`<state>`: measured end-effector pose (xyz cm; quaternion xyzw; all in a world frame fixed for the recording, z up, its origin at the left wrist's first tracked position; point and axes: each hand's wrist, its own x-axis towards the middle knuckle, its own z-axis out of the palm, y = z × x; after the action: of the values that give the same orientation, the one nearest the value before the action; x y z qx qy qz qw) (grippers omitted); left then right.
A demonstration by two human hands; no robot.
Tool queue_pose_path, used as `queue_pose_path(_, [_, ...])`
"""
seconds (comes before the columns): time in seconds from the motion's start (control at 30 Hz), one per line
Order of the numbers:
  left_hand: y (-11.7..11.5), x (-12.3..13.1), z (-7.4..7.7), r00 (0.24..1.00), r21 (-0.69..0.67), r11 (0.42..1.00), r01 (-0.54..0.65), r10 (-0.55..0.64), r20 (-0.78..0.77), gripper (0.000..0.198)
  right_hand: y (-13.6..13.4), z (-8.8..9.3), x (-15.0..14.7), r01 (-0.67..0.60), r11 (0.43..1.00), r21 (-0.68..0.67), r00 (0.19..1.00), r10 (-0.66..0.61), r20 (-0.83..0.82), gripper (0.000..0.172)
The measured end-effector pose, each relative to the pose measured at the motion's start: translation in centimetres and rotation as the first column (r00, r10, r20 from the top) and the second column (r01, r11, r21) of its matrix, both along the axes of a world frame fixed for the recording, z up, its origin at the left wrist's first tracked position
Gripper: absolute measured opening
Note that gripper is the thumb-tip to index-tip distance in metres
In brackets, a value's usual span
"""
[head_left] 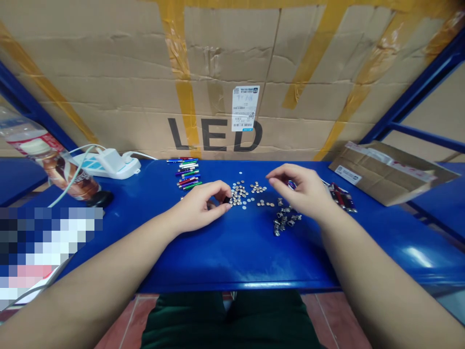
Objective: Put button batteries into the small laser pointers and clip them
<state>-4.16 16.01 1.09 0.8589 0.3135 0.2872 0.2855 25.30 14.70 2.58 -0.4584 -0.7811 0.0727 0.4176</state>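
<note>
My left hand is closed, thumb and fingers pinching a small dark piece whose kind I cannot make out. Just right of it lies a scatter of small round button cells and a few pale discs. My right hand hovers over the table, its thumb and index fingertips nearly together; whatever they may hold is too small to see. Below that hand sits a pile of small silvery metal parts. Partly hidden behind its fingers are blue-purple pieces.
Several coloured metal tubes lie at the back left of the blue table; dark red cylinders lie right. A small cardboard box, a power strip and a tilted bottle flank them. A large carton stands behind.
</note>
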Motion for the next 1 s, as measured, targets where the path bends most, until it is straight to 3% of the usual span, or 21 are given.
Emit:
queue_pose_path(0.07, [0.1,-0.3,0.0,1.000,-0.016,1.000,-0.014,0.014,-0.010,0.014,0.7,0.1,2.3,0.191,0.968,-0.164,0.982,-0.188,0.030,0.020])
queue_pose_path(0.13, [0.3,-0.5,-0.2,1.000,-0.036,0.999,-0.020,0.019,-0.010,0.016,1.6,-0.1,4.4,0.372,0.884,-0.284,0.928,-0.350,0.128,0.019])
queue_pose_path(0.23, [0.7,-0.8,-0.4,1.000,-0.057,0.998,-0.024,0.025,0.004,0.022,2.8,-0.7,6.4,0.504,0.785,-0.361,0.856,-0.396,0.333,0.017])
queue_pose_path(0.5, [1.0,-0.9,-0.4,1.000,0.001,1.000,0.007,-0.007,0.027,0.023,3.4,-2.0,6.9,0.523,0.788,-0.325,0.821,-0.362,0.442,0.014])
queue_pose_path(0.57, [1.0,-0.9,-0.4,0.999,0.016,1.000,0.013,-0.013,0.030,0.023,3.0,-1.7,6.8,0.433,0.824,-0.367,0.874,-0.284,0.394,0.014])
queue_pose_path(0.63, [1.0,-1.0,-0.5,0.999,0.014,1.000,0.013,-0.013,0.031,0.024,2.4,-1.2,6.5,0.276,0.845,-0.458,0.936,-0.128,0.328,0.017])
queue_pose_path(0.73, [1.0,-1.0,-0.6,1.000,-0.002,1.000,0.000,0.000,0.015,0.026,1.7,-0.6,5.5,0.105,0.822,-0.560,0.958,0.068,0.279,0.023])
queue_pose_path(1.0, [0.9,-0.8,-0.9,0.999,-0.134,0.991,0.017,-0.011,0.041,0.031,1.6,-0.8,3.2,0.193,0.835,-0.515,0.907,0.047,0.418,0.017])
